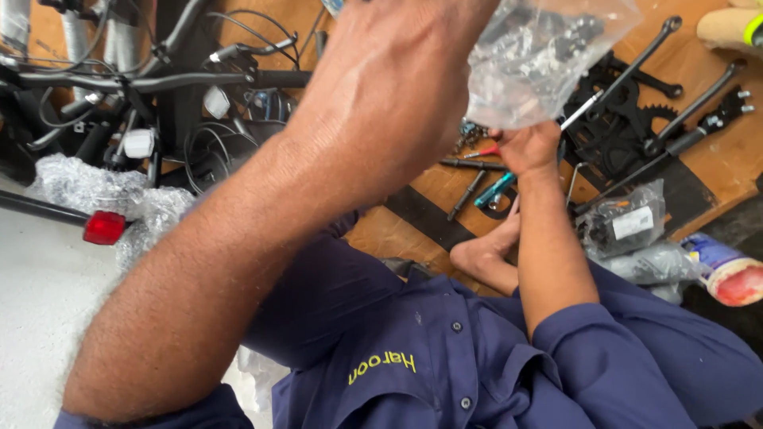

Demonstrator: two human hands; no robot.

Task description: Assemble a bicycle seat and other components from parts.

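The left hand [389, 87], raised close to the camera, is closed on the top of a clear plastic bag [540, 56] holding small dark metal bicycle parts. The right hand [526, 147] grips the bag's lower edge from below, fingers curled around the plastic. The bag hangs between both hands, above the cardboard sheet [715, 167] on the floor.

On the cardboard below lie black crank arms [636, 59], a chainring [628, 119], loose tools [469, 187] and a teal-handled tool [494, 191]. A second bag of dark parts [624, 222] with a white label rests at the cardboard's near edge, just beside a grey wrapped bundle [652, 262] and a tape roll [735, 278]. To the left, a bicycle frame [159, 79] with cables, bubble wrap [95, 191] and a red reflector [104, 228] crowd the floor; pale bare floor [40, 318] opens at the lower left.
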